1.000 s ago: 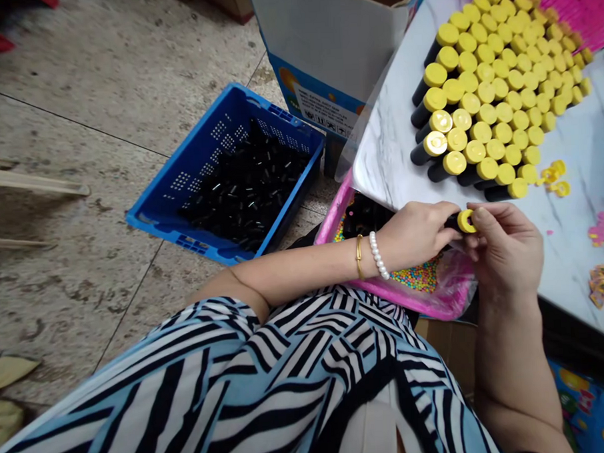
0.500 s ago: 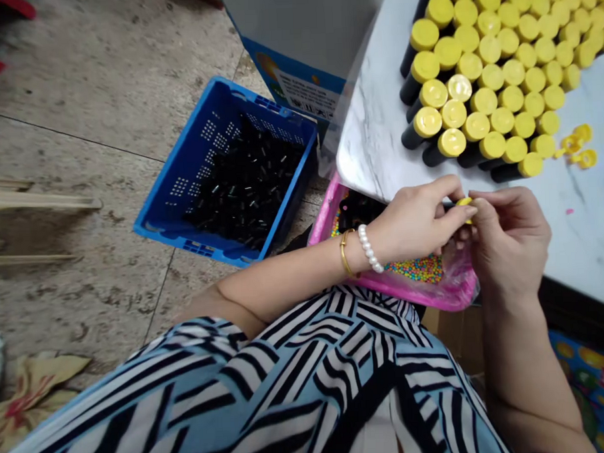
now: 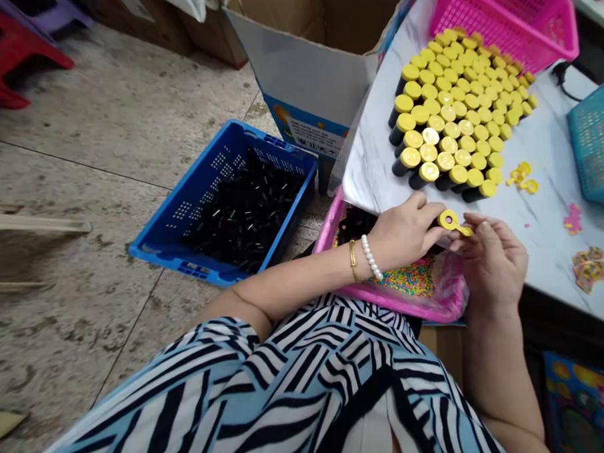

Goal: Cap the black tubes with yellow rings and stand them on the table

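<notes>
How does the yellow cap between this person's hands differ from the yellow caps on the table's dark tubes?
The held cap shows a round hole, while the table caps show closed, flat tops. The held cap has a yellow strap sticking out toward the right hand; the table caps show none. The held cap is at the left hand's fingertips, whereas the table caps sit packed together on dark tubes. Both are yellow and round.
</notes>
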Demonstrator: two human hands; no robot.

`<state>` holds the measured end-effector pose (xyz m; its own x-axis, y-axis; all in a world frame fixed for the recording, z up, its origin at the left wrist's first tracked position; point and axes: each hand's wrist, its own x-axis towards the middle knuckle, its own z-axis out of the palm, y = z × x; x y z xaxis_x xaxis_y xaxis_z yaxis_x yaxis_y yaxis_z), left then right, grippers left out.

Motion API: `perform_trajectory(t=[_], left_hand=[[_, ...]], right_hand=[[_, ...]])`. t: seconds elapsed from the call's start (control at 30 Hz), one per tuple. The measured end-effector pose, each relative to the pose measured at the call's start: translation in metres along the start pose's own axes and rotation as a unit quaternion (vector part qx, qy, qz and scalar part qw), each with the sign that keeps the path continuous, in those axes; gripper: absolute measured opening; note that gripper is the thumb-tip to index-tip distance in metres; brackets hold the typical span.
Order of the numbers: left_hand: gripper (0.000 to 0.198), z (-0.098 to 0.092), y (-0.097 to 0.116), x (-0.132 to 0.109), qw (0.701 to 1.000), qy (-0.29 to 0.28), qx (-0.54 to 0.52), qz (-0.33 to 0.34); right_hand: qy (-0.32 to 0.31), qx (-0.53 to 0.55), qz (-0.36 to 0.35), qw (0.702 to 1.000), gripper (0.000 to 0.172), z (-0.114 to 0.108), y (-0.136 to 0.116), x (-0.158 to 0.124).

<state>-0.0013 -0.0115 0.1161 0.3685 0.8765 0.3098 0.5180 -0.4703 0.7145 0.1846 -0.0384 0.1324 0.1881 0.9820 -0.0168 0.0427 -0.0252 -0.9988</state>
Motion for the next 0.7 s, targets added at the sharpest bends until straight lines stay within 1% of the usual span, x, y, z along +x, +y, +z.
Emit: perform_trajectory(t=[0.07, 0.1, 0.17, 0.23, 0.3, 0.37, 0.43, 0.5, 0.63, 0.7], left_hand=[[0.033, 0.000, 0.000, 0.000, 1.000, 0.001, -0.001, 0.005], [0.033, 0.000, -0.001, 0.000, 1.000, 0.000, -0.001, 0.009], [0.032, -0.001, -0.001, 0.000, 1.000, -0.002, -0.002, 0.019], [0.031, -0.002, -0.002, 0.001, 1.000, -0.005, -0.003, 0.031], [0.029, -0.002, -0.003, 0.001, 0.999, -0.007, 0.000, 0.038], [0.028, -0.003, -0.004, 0.000, 0.999, -0.010, 0.010, 0.040], [0.028, -0.004, -0.004, -0.001, 0.999, -0.012, 0.025, 0.041], [0.027, -0.003, -0.003, -0.003, 0.998, -0.011, 0.038, 0.045], [0.025, 0.004, -0.007, -0.002, 0.999, 0.007, 0.034, 0.038], [0.033, 0.009, -0.010, 0.003, 0.999, 0.024, 0.014, 0.025]], right_hand=[[-0.031, 0.015, 0.029, 0.999, 0.030, -0.013, -0.003, 0.000], [-0.044, 0.008, 0.039, 0.998, 0.033, -0.019, -0.004, 0.002], [-0.056, -0.021, 0.040, 0.997, 0.041, -0.028, -0.007, 0.007], [-0.064, -0.045, 0.035, 0.996, 0.043, -0.030, -0.010, 0.015], [-0.096, -0.047, 0.057, 0.993, 0.039, -0.024, -0.014, 0.025], [-0.144, -0.038, 0.116, 0.982, 0.038, -0.012, -0.018, 0.033], [-0.168, -0.034, 0.168, 0.971, 0.039, 0.000, -0.020, 0.036], [-0.157, -0.032, 0.178, 0.971, 0.044, 0.010, -0.021, 0.034], [-0.148, -0.041, 0.158, 0.976, 0.048, 0.021, -0.016, 0.023], [-0.113, -0.044, 0.141, 0.983, 0.049, 0.026, -0.012, 0.024]])
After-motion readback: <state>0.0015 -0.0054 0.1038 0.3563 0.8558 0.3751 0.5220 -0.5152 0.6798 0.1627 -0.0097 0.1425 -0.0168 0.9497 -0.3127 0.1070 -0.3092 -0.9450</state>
